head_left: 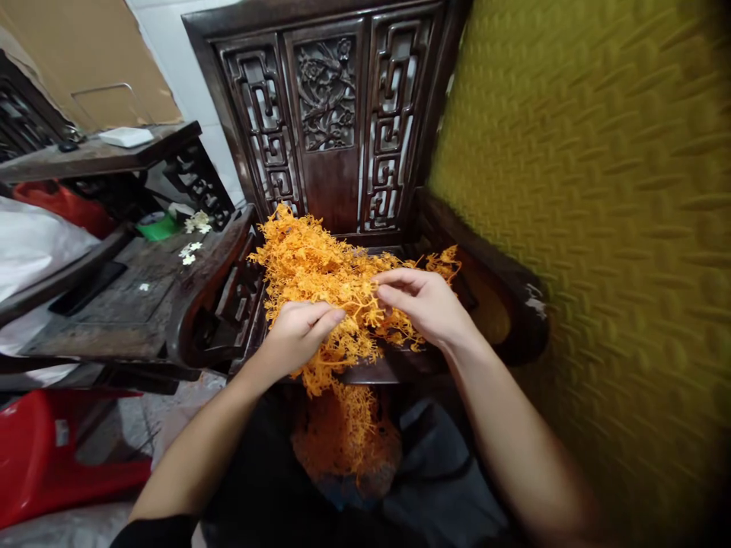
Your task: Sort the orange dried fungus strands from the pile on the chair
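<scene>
Head camera view looks down at dark clothes (pixel 445 457) close by, with a red stool (pixel 34 457) off to the left. Some orange bits hang down past the front edge of the wooden chair seat (pixel 388 369). They go over a round, rusty-looking thing (pixel 308 441) that is too dark to name.

The left hand (pixel 300 335) is curled closed with its thumb on top, at the left part of the pile; what is inside it is hidden. The right hand (pixel 419 301) pinches a small orange sprig with thumb and finger.

A big fluffy orange pile (pixel 308 259) sits on the seat, highest toward the back left corner. A thin bit of it reaches toward the back right corner.

Left of the chair, a green roll (pixel 157 226) and little white flowers (pixel 197 222) lie on a dark wooden top (pixel 131 289). A bumpy yellow wall (pixel 599 167) is on the right. Behind the seat stands the carved chair back (pixel 331 183). Far left, a white box (pixel 126 137) rests on a shelf (pixel 103 158).
</scene>
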### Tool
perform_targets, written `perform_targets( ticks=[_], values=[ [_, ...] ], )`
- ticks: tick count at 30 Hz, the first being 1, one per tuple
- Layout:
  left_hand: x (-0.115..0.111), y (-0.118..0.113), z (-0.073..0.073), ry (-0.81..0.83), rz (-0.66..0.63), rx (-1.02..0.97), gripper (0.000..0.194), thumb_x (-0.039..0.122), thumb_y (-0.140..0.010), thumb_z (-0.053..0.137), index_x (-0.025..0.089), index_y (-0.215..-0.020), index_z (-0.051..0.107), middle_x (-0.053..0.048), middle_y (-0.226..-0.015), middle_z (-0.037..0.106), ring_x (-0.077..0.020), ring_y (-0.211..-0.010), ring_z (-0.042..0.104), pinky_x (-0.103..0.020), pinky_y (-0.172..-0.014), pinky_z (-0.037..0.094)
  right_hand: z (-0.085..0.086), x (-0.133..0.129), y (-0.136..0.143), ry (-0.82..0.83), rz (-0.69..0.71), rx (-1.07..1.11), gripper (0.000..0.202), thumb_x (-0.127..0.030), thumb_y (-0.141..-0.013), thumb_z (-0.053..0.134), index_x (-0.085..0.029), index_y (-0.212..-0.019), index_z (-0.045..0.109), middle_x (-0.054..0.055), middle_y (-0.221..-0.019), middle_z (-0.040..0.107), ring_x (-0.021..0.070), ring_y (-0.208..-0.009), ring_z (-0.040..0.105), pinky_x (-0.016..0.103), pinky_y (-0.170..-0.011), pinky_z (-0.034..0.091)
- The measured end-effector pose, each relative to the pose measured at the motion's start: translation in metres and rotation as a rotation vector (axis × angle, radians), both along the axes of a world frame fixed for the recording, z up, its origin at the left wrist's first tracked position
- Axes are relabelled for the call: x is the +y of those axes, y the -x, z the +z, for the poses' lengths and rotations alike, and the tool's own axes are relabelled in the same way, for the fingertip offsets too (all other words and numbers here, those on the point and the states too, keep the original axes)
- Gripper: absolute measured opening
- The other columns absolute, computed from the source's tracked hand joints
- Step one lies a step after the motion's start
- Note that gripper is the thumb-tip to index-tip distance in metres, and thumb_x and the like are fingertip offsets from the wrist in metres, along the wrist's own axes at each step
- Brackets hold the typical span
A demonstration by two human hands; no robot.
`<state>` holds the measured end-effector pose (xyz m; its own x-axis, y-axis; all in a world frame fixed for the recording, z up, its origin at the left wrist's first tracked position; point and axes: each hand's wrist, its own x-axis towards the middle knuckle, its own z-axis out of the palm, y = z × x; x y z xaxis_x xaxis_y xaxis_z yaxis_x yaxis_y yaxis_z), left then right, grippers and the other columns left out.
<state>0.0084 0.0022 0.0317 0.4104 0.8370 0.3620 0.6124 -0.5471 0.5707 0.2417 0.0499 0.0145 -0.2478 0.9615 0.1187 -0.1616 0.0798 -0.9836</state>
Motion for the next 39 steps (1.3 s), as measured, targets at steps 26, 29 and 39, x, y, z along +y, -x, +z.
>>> perform_targets(
  ticks=[26,29,39],
  values=[
    [-0.018,0.022,-0.004,0.176,-0.365,0.013,0.044,0.030,-0.102,0.050,0.017,-0.061,0.053,0.006,-0.051,0.042,-0.0064,-0.047,0.040,-0.023,-0.049,0.029,-0.016,-0.015,0.006,-0.137,0.352,-0.100,0.047,-0.057,-0.103,0.043,-0.021,-0.124,0.067,0.005,-0.096,0.072,0.0133,-0.075,0.057,0.029,-0.067,0.045],
    [-0.018,0.016,-0.006,0.249,-0.409,0.033,0.044,0.031,-0.103,0.049,0.017,-0.061,0.051,0.006,-0.051,0.040,-0.0063,-0.048,0.040,-0.023,-0.050,0.029,-0.013,-0.027,0.015,-0.286,0.504,-0.338,0.046,-0.060,-0.099,0.050,-0.019,-0.099,0.070,0.001,-0.080,0.065,0.0127,-0.070,0.053,0.027,-0.063,0.040],
    [-0.022,0.041,-0.002,0.351,-0.413,-0.107,0.045,0.033,-0.101,0.051,0.018,-0.059,0.055,0.001,-0.051,0.049,-0.0103,-0.050,0.046,-0.028,-0.052,0.033,-0.017,0.019,-0.020,-0.033,-0.158,0.196,0.047,-0.063,-0.081,0.073,-0.023,-0.074,0.050,-0.011,-0.050,0.027,0.0063,-0.042,0.022,0.023,-0.043,0.020]
  ],
)
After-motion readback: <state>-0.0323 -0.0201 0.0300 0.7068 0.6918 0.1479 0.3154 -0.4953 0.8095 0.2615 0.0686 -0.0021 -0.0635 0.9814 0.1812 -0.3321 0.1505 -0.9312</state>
